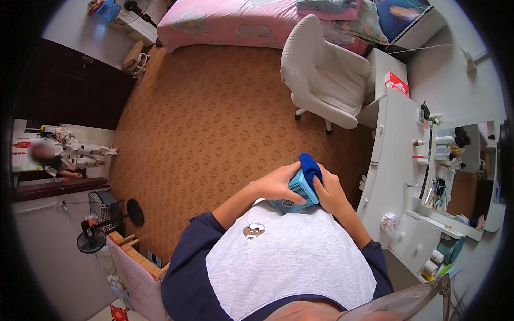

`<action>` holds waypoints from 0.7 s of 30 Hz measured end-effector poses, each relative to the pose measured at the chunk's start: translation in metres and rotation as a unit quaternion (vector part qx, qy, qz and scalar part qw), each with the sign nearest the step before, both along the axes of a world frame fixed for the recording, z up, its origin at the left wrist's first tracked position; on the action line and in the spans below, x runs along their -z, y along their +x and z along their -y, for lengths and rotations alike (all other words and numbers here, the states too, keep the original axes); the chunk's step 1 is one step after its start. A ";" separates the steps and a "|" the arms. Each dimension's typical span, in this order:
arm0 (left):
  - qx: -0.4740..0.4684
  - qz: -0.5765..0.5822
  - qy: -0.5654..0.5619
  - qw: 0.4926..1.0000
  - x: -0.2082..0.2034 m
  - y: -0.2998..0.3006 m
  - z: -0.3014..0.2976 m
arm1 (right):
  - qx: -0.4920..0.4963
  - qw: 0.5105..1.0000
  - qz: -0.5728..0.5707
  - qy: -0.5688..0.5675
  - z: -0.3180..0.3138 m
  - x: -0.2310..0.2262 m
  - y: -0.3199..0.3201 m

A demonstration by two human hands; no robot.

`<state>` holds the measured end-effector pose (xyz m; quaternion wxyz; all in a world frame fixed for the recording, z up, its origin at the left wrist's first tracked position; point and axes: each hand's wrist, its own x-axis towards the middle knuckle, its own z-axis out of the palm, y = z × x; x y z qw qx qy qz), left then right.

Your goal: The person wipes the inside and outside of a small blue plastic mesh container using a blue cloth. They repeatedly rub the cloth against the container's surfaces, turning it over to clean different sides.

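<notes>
Close in front of my chest is a small light-blue box with a dotted, mesh-like side (301, 188), perhaps a portable speaker. My left hand (279, 184) grips it from the left, thumb across the near side and fingers toward the far end. A dark blue cloth (309, 165) lies bunched over the box's far end and right edge. My right hand (331, 188) pinches this cloth against the box, its thumb on the cloth. The fingers behind the cloth are partly hidden, as is the box's lower part.
A white swivel chair (332, 80) stands ahead on the brown patterned floor (214, 112). Beyond it is a bed with pink bedding (225, 24). A white dressing table (393, 123) with a mirror runs along the right. At left, a person (59, 160) is by the doorway, near a fan (91, 238).
</notes>
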<state>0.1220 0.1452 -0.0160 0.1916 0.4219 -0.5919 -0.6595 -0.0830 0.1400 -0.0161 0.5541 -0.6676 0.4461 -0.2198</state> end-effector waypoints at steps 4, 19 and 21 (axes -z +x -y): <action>0.031 -0.011 0.001 0.999 -0.003 0.002 0.006 | 0.060 0.995 -0.027 -0.072 -0.011 -0.003 0.003; 0.047 -0.068 -0.015 0.996 0.006 0.006 0.012 | 0.061 0.988 0.085 -0.114 -0.019 -0.018 0.010; 0.062 -0.097 -0.008 0.993 0.006 0.006 0.016 | -0.022 0.980 0.121 -0.157 -0.012 -0.019 0.005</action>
